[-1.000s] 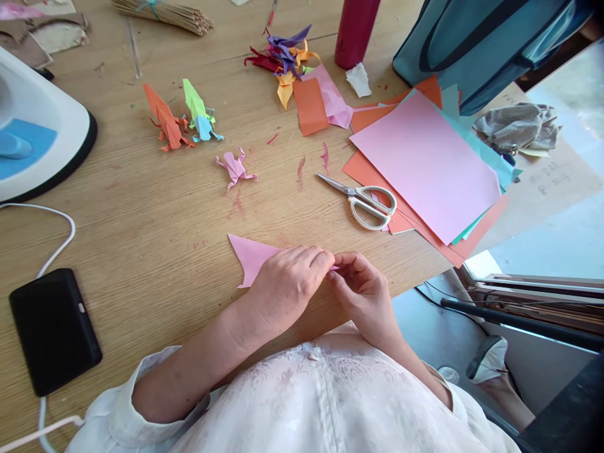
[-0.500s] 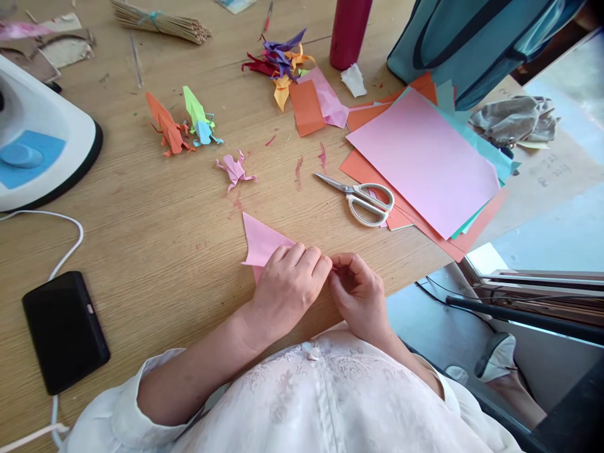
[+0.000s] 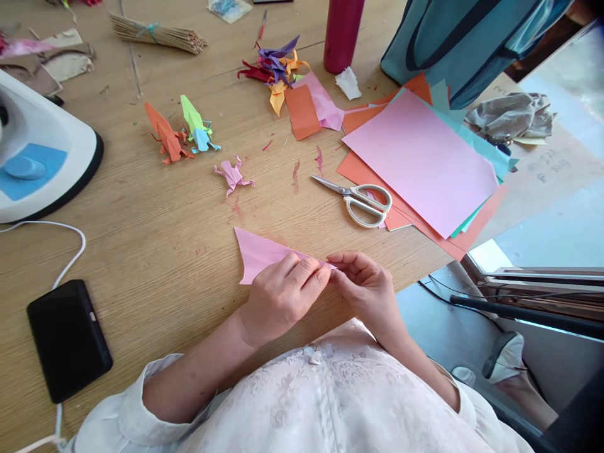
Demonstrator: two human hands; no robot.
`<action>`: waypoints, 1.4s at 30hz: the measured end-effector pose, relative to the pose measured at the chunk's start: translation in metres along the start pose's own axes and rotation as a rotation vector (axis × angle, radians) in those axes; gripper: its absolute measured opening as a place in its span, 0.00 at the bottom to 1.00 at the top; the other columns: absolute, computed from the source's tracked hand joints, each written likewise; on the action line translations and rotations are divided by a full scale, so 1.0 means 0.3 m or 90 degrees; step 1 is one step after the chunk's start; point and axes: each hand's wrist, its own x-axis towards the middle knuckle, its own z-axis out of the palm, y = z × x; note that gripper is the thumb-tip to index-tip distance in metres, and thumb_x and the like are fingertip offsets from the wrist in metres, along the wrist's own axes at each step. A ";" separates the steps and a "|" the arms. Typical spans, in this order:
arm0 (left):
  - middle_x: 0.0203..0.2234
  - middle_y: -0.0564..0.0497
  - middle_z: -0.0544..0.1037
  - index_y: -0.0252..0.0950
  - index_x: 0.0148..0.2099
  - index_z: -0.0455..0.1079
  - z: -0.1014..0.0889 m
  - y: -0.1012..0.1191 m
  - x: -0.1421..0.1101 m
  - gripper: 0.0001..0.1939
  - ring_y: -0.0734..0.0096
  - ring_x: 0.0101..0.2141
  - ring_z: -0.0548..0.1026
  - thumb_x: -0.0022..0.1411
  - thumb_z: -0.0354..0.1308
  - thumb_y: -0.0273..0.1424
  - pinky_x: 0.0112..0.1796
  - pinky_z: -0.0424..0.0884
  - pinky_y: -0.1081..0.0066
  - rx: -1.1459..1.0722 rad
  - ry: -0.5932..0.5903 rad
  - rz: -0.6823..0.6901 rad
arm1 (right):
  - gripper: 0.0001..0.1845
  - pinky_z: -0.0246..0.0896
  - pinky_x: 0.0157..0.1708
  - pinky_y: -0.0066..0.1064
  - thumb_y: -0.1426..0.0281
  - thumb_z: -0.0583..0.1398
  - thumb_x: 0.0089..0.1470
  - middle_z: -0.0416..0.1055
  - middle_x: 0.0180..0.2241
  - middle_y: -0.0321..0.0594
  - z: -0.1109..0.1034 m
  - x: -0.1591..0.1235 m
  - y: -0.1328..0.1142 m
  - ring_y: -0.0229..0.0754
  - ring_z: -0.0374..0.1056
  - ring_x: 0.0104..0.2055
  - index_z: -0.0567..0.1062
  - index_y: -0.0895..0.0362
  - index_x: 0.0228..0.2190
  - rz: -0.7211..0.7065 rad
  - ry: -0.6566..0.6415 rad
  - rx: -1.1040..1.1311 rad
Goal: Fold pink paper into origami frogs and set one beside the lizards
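A folded piece of pink origami paper [image 3: 259, 255] lies near the table's front edge, its wide end to the left and a narrow tip to the right. My left hand [image 3: 285, 292] lies over its middle, fingers closed and pressing on the paper. At the narrow tip my right hand [image 3: 368, 286] pinches the paper between thumb and fingers. The paper's lower part is hidden under my left hand. Beyond it sit a small pink paper frog [image 3: 233, 174], an orange paper figure [image 3: 165, 133] and a green and blue paper figure [image 3: 198, 124].
Scissors [image 3: 353, 200] lie beside a stack of coloured paper [image 3: 419, 157] on the right. Farther back are folded paper cranes [image 3: 278, 63], a dark red bottle [image 3: 343, 34] and a blue bag [image 3: 453, 44]. On the left stand an iron [image 3: 42, 145] and a black power bank [image 3: 70, 340].
The pink paper has turned and flattened, so its lower flap no longer shows and its right tip does. My right hand has shifted slightly right. The whole view has tilted a little.
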 end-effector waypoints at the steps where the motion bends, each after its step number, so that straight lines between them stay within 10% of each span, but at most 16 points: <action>1: 0.35 0.51 0.79 0.34 0.49 0.71 -0.005 0.005 -0.003 0.10 0.69 0.33 0.73 0.65 0.59 0.22 0.35 0.70 0.69 0.002 0.000 -0.008 | 0.10 0.73 0.35 0.31 0.63 0.69 0.50 0.79 0.31 0.38 0.001 0.000 -0.004 0.40 0.75 0.32 0.79 0.53 0.35 0.016 -0.013 0.014; 42: 0.30 0.53 0.75 0.40 0.40 0.74 -0.038 -0.015 -0.002 0.10 0.69 0.33 0.67 0.67 0.54 0.22 0.36 0.63 0.67 -0.206 -0.086 -0.173 | 0.11 0.70 0.31 0.27 0.60 0.66 0.54 0.81 0.34 0.40 0.029 -0.032 -0.030 0.37 0.74 0.26 0.83 0.53 0.35 0.054 -0.076 -0.064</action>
